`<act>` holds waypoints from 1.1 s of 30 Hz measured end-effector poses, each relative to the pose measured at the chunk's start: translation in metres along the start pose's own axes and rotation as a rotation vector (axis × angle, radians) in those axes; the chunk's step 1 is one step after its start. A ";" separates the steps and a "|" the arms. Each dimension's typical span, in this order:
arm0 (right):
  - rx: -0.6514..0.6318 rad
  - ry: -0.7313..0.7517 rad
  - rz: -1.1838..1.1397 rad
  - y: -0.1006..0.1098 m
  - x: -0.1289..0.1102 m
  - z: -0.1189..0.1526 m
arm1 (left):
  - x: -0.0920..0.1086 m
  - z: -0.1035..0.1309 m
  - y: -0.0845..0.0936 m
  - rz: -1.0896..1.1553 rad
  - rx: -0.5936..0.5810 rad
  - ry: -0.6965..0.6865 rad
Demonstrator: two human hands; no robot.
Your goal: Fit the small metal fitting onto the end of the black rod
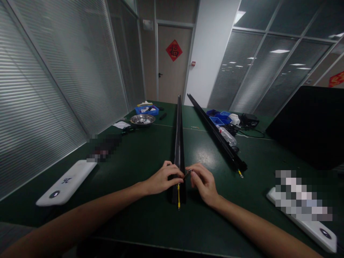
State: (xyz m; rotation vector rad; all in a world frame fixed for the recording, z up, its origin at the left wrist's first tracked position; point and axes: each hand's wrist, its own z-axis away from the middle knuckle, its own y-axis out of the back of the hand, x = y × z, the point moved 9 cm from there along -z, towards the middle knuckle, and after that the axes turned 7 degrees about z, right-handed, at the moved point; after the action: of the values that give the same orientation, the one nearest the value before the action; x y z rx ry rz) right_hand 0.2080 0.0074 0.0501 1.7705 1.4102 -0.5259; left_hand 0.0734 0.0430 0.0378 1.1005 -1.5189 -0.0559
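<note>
A long black rail (178,139) runs away from me along the middle of the green table (145,222). A yellow wire (178,196) with a small metal end lies at its near end. My left hand (166,177) rests over the rail just beyond the wire, its fingers pressed together at the rail; what they hold, if anything, is hidden. To the right of the rail, my right hand (202,181) pinches a small thin metallic piece (188,174) that points toward my left fingertips. The piece is too small to name.
Another black rail (215,132) with a yellow wire (240,173) lies to the right. Farther back are blue bins (221,117), a plastic bottle (228,136), a metal bowl (142,120) and a blue tray (147,110). White devices (67,183) flank both sides.
</note>
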 end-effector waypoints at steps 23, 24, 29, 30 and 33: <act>-0.012 -0.010 -0.033 -0.001 0.001 0.001 | -0.001 0.001 -0.002 -0.006 -0.003 -0.015; -0.012 -0.013 -0.038 -0.001 0.002 0.001 | -0.001 0.002 -0.002 -0.006 -0.003 -0.017; -0.014 -0.012 -0.030 -0.001 0.002 0.002 | -0.004 0.002 -0.002 -0.012 0.003 -0.005; -0.016 -0.007 -0.027 -0.001 0.002 0.001 | -0.004 0.002 -0.002 -0.011 0.003 -0.002; -0.023 -0.001 -0.023 -0.001 0.001 0.001 | -0.004 0.002 -0.002 -0.008 0.001 0.004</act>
State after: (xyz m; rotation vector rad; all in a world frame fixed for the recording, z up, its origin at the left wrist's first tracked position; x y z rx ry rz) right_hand 0.2080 0.0072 0.0483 1.7377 1.4313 -0.5212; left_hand 0.0722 0.0440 0.0330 1.1067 -1.5112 -0.0588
